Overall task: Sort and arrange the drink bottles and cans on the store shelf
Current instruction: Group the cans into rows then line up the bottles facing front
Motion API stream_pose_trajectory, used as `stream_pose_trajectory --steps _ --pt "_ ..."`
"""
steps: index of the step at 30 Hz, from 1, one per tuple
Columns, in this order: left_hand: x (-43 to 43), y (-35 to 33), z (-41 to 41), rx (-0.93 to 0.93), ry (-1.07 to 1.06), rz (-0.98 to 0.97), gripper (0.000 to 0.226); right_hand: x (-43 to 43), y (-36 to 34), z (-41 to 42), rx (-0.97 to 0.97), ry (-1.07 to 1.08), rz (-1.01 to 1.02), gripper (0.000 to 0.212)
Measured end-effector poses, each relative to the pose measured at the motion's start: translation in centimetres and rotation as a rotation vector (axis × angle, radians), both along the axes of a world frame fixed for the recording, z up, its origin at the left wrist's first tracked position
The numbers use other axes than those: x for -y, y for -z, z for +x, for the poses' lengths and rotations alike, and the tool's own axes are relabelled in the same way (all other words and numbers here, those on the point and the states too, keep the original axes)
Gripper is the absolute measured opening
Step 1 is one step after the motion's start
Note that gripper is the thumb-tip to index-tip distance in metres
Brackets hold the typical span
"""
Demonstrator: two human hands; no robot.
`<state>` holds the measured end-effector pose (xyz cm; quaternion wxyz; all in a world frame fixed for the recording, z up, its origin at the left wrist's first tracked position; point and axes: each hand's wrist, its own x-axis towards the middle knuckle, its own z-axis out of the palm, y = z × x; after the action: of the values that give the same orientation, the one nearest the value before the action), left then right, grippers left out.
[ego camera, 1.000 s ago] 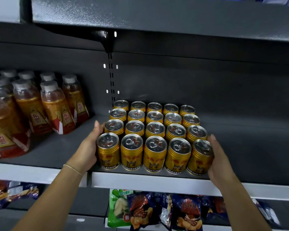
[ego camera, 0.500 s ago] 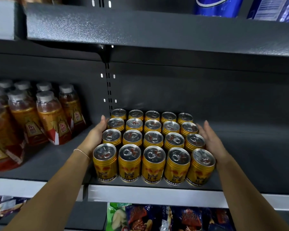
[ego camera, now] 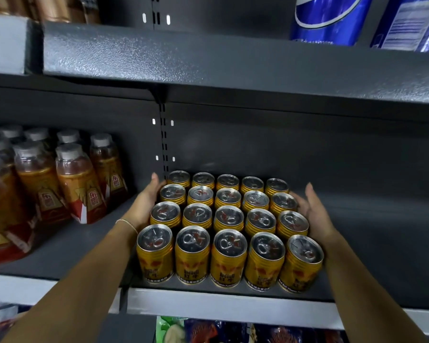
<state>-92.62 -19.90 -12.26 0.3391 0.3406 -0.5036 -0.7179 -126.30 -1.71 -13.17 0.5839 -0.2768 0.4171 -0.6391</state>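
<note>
Slid deeper, my left hand (ego camera: 144, 204) and right hand (ego camera: 316, 214) press flat-fingered against the gold metal cans (ego camera: 229, 217), squaring their rows.

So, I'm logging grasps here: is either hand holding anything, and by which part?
Nothing is gripped. The left hand lies flat against the left side of the gold cans; the right hand flanks their right side, also open.

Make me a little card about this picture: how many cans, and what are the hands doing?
Cans: twenty, gold, four rows of five, upright on the shelf
Left hand: open, flat against the block's left side
Right hand: open, by the block's right side
Bottles: orange drinks, on the left
Above: blue bottles
</note>
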Motion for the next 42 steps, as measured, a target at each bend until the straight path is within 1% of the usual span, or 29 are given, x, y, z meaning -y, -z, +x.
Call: stream_pose_trajectory --steps 3,6,8,9,11,12,13,15,17,19,20,21,24,26,27,29,33,35,42 --pt "0.1 0.0 -0.1 0.027 -0.003 -0.029 0.064 0.1 0.2 -0.1 0.008 0.006 0.002 0.083" --pt "-0.1 -0.2 0.1 0.053 0.035 -0.081 0.067 0.2 0.2 -0.1 -0.041 0.033 0.023 0.079" --pt "-0.6 -0.6 0.2 0.104 0.016 -0.105 0.064 0.1 -0.4 0.1 -0.110 0.054 0.062 0.082" --pt "-0.9 -0.9 0.3 0.168 -0.031 -0.146 0.061 -0.1 -1.0 0.2 -0.172 0.089 0.099 0.084" --pt "-0.8 -1.0 0.6 0.304 -0.203 -0.245 0.053 -0.8 -2.3 0.7 -0.322 0.174 0.172 0.088" --pt "-0.7 -0.7 1.0 0.294 -0.265 -0.270 0.051 -1.4 -2.8 1.0 -0.418 0.228 0.192 0.090" --pt "-0.7 -0.5 1.5 0.247 -0.281 -0.279 0.052 -2.1 -3.1 1.3 -0.533 0.291 0.204 0.090" --pt "-1.6 -0.3 2.8 0.156 -0.232 -0.299 0.055 -4.1 -3.5 2.0 -0.734 0.417 0.173 0.080" --pt "-3.6 0.0 4.2 0.104 -0.158 -0.302 0.056 -6.5 -3.6 3.5 -0.808 0.481 0.077 0.072" --pt "-6.0 0.4 5.4 0.089 -0.132 -0.322 0.063 -8.7 -3.1 5.4 -0.871 0.498 0.023 0.072" --pt "-7.2 0.8 5.8 0.114 -0.130 -0.371 0.069 -9.5 -2.5 6.2 -0.889 0.504 0.009 0.073" --pt "-8.4 1.3 6.1 0.153 -0.112 -0.431 0.079 -10.1 -1.8 7.0 -0.904 0.512 0.006 0.080" --pt "-10.9 2.3 6.1 0.248 -0.060 -0.585 0.118 -11.1 -0.1 9.0 -1.055 0.554 0.063 0.119" --pt "-11.6 2.8 5.7 0.291 -0.078 -0.607 0.137 -11.2 0.7 9.9 -1.130 0.554 0.064 0.137" --pt "-11.8 2.8 5.5 0.297 -0.094 -0.595 0.143 -11.2 1.1 10.2 -1.155 0.559 0.062 0.141" --pt "-12.1 3.0 5.2 0.299 -0.144 -0.579 0.146 -10.9 1.8 10.9 -1.170 0.580 0.074 0.144" --pt "-11.8 3.5 4.8 0.283 -0.195 -0.602 0.142 -10.3 2.5 11.2 -1.119 0.619 0.076 0.141" --pt "-11.6 3.6 4.7 0.270 -0.194 -0.599 0.141 -10.2 2.7 11.0 -1.109 0.616 0.076 0.144" --pt "-11.9 3.6 4.7 0.270 -0.196 -0.569 0.136 -10.5 1.9 11.7 -1.146 0.593 0.095 0.148"
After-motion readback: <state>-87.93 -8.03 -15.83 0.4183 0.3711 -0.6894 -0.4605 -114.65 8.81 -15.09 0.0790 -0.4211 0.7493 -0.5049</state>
